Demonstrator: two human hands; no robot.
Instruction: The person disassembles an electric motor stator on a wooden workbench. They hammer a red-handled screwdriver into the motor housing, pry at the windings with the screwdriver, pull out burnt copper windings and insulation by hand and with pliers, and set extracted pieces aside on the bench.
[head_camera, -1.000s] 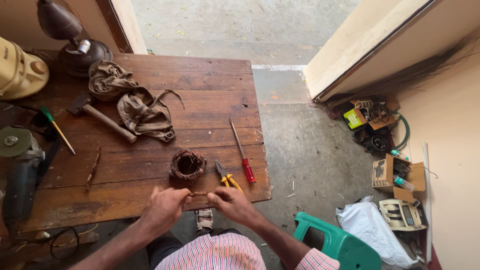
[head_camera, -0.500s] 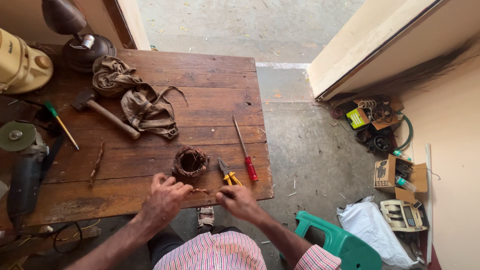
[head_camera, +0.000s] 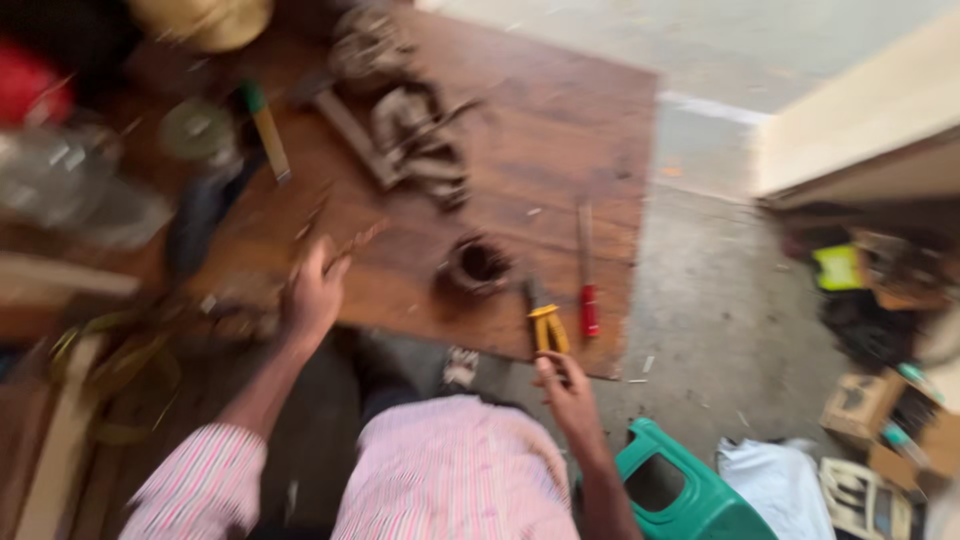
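The view is blurred by motion. My left hand (head_camera: 313, 292) is raised over the left part of the wooden table (head_camera: 560, 130) and seems to pinch a thin brown strip (head_camera: 355, 240) at its fingertips. At the table's near edge, my right hand (head_camera: 567, 388) has its fingers at the ends of the yellow-handled pliers (head_camera: 546, 328); whether it grips them is unclear. A dark round wire coil (head_camera: 478, 266) lies between my hands. To the right of the pliers lies a red-handled screwdriver (head_camera: 587, 285).
A hammer (head_camera: 350, 130), crumpled brown bundles (head_camera: 420, 135), a green-handled screwdriver (head_camera: 264, 128) and an angle grinder (head_camera: 200, 205) lie further back on the table. A green plastic stool (head_camera: 690, 490) stands by my right arm. Boxes and clutter (head_camera: 880, 400) crowd the floor at right.
My hands have separated: the left swung out to the left with the thin strip, and the right dropped to the pliers. The camera turned left and blurred.
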